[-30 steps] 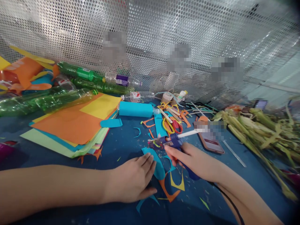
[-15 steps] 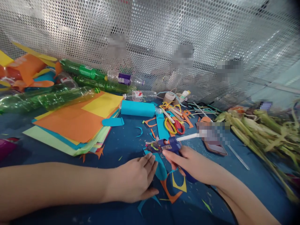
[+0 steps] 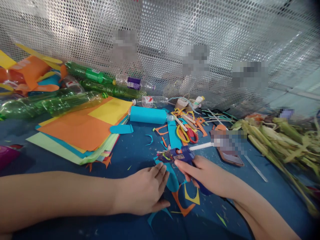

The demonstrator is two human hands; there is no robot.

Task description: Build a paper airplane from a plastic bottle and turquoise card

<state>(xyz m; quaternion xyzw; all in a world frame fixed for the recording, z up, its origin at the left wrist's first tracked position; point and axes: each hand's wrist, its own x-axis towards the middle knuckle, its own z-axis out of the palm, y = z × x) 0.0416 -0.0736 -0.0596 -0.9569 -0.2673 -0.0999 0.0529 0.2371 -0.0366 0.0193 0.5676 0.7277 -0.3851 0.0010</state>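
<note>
My right hand is wrapped round the handle of a blue hot glue gun, with a white glue stick poking from its back end. Its nozzle lies over the far end of a blue paper strip with a rounded end. My left hand rests flat, fingers stretched out, pressing on the left edge of that strip. Orange and yellow paper offcuts lie just below the strip. Beyond the glue gun is a bottle wrapped in blue paper, with another blue strip to its left.
Coloured paper sheets are stacked at left, with green plastic bottles behind. Scissors lie past the glue gun. A phone and corn husks are at right. A perforated metal screen stands at the back.
The view has shifted very slightly. Both hands, the glue gun and the blue strip keep the same places relative to one another.
</note>
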